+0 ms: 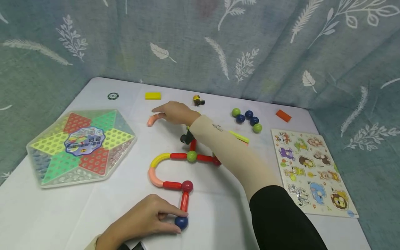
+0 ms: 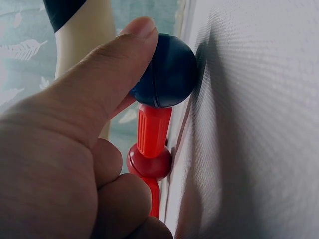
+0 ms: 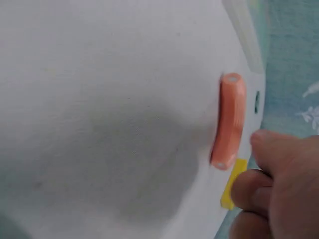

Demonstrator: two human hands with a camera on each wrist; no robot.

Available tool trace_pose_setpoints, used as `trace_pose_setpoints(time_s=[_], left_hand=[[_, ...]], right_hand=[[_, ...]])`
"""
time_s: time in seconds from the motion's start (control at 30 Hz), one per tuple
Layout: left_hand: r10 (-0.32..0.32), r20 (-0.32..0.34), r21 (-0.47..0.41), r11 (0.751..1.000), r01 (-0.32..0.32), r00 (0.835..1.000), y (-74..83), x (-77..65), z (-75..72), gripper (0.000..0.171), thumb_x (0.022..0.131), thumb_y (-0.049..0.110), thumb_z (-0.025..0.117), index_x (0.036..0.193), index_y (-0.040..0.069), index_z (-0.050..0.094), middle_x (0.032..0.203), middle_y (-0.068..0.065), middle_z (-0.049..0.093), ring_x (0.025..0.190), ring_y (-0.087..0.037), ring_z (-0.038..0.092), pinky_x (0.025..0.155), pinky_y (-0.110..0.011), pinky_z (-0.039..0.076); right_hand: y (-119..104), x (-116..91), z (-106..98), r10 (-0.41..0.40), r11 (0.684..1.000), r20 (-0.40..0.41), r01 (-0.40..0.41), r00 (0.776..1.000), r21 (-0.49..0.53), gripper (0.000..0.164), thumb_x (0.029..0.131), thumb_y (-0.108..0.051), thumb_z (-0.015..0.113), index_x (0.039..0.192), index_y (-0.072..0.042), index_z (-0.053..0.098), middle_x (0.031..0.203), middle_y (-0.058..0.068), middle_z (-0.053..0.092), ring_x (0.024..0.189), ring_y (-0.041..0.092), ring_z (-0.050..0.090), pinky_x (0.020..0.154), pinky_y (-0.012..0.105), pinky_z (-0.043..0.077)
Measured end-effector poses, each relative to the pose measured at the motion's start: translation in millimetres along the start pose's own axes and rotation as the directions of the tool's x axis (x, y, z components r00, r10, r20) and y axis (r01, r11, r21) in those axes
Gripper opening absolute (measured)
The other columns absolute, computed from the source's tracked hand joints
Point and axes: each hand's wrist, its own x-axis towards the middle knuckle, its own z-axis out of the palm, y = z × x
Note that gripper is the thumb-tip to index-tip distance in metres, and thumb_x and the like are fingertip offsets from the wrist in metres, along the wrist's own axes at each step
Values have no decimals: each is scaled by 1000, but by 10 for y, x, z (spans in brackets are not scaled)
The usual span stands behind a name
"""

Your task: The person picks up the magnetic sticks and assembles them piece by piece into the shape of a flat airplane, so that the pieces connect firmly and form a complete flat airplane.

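My left hand (image 1: pixel 142 217) pinches a blue ball (image 1: pixel 181 222) between thumb and fingers at the near end of a magnetic-stick figure. A red stick (image 1: pixel 184 202) joins that ball to a dark red ball (image 1: pixel 187 186). From there the figure runs through a curved salmon stick (image 1: pixel 154 177), a curved yellow stick (image 1: pixel 159 159) and a green ball (image 1: pixel 192 156). My right hand (image 1: pixel 176 112) reaches over a loose curved salmon stick (image 3: pixel 230 122) lying on the table. In the right wrist view the fingers are just beside that stick, not closed round it. My right forearm hides part of the figure.
A Chinese checkers box (image 1: pixel 43 184) lies at left, an animal puzzle board (image 1: pixel 276 139) at right. Several loose blue and green balls (image 1: pixel 240 118), a yellow block (image 1: pixel 152 96), an orange block (image 1: pixel 283 116), a round chip (image 1: pixel 113 96) and a small figure (image 1: pixel 198 100) stand farther back.
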Motion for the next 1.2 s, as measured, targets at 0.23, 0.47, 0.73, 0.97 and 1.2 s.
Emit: trace_pose_setpoints(time_s=[0.23,0.47,0.73,0.97,1.2], left_hand=[[14,-6,0,1000,-14,1000,-6,-9,6,35,75,42,75,110,37,68,61,25,48,49,4,33,42,-17,30],[6,-18,0,1000,-6,1000,-30,-4,8,34,75,43,75,108,39,68,57,22,39,48,4,32,41,-18,28],[52,-33,34,998,-50,998,-20,11,33,33,76,41,74,109,38,68,57,21,33,47,6,28,40,-18,27],[75,-46,91,993,-71,996,-16,31,33,33,76,43,74,108,39,68,56,23,31,47,7,28,41,-16,26],[116,-85,104,989,-107,990,-47,37,67,33,75,41,75,107,38,68,57,24,30,48,9,26,41,-14,25]], right_hand=[[-65,86,61,-37,995,-10,36,999,-98,38,92,-46,52,123,-27,59,111,-8,61,96,12,52,80,29,43],[-88,-36,54,-17,999,-59,15,998,-38,47,86,-58,53,110,-17,61,92,-4,60,79,12,52,69,27,42],[-48,-982,-1,-25,996,-123,36,992,87,44,88,-58,46,115,-25,58,75,-9,59,63,10,51,57,25,41],[60,-2196,238,-49,985,-225,84,973,153,26,91,-45,55,109,-26,61,69,-14,56,51,3,46,49,23,39],[67,-2883,874,40,981,-211,1,977,194,22,93,-38,55,112,-26,59,57,-15,45,50,1,42,47,20,35]])
